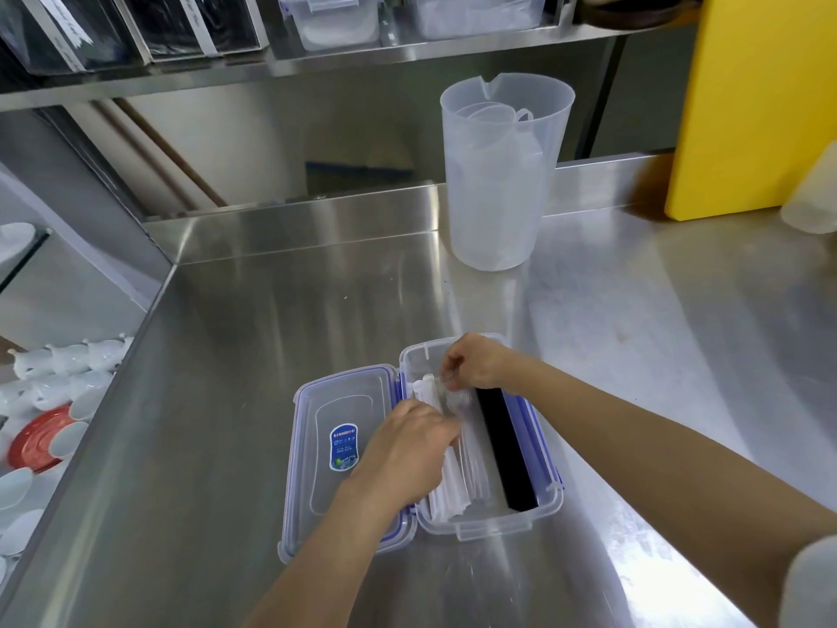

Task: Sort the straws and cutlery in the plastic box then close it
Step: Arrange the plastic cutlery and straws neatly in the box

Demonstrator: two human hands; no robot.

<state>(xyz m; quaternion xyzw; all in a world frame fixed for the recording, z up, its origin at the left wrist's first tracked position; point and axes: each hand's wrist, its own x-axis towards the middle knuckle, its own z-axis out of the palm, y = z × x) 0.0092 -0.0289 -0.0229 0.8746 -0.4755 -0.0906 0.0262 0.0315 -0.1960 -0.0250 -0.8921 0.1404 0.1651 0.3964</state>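
A clear plastic box (pixel 491 524) with blue seals stands open on the steel counter, its lid (pixel 317 455) folded flat to the left with a blue sticker on it. Inside lie white wrapped straws (pixel 446 491), clear wrapped cutlery (pixel 473 464), a black bundle (pixel 502 451) and blue straws (pixel 527 428) along the right wall. My left hand (pixel 407 446) reaches into the box's left side and pinches the wrapped pieces. At the box's far end, my right hand (pixel 475 362) holds the top of a clear wrapped piece (pixel 453 392).
A tall translucent jug (pixel 498 174) with smaller cups inside stands behind the box. A yellow board (pixel 761 106) leans at the back right. Left of the counter edge, white cups (pixel 68 360) and a red lid (pixel 38 439) sit lower down. Storage bins line the shelf above.
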